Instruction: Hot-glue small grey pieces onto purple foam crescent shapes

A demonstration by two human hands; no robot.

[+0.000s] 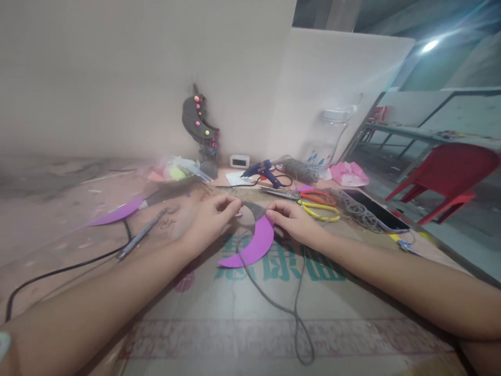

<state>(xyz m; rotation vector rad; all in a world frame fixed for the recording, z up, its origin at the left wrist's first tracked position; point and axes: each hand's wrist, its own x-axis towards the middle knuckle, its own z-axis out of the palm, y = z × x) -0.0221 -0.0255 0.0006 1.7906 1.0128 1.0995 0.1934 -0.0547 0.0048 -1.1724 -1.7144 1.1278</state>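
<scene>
A purple crescent cutout (pixel 263 241) is held up over the cardboard, its upper end wrapped in grey yarn (pixel 254 209). My left hand (pixel 219 216) pinches the wrapped tip between thumb and forefinger. On the outer edge, where the wrapping meets bare purple, the thumb and fingers of my right hand (pixel 288 220) are closed on the crescent. A loose grey strand (pixel 270 302) crosses the lower purple part and loops down onto the printed cardboard (pixel 188 324). Whether the right fingers also pinch this strand is hard to see.
Scissors (pixel 317 201), a yarn ball (pixel 299 169), a blue glue gun (pixel 261 169) and a phone (pixel 371 209) lie behind and to the right. A pen (pixel 141 234), black cable (pixel 66 269) and another purple crescent (pixel 117 211) lie left. A decorated grey crescent (pixel 192 117) hangs on the wall.
</scene>
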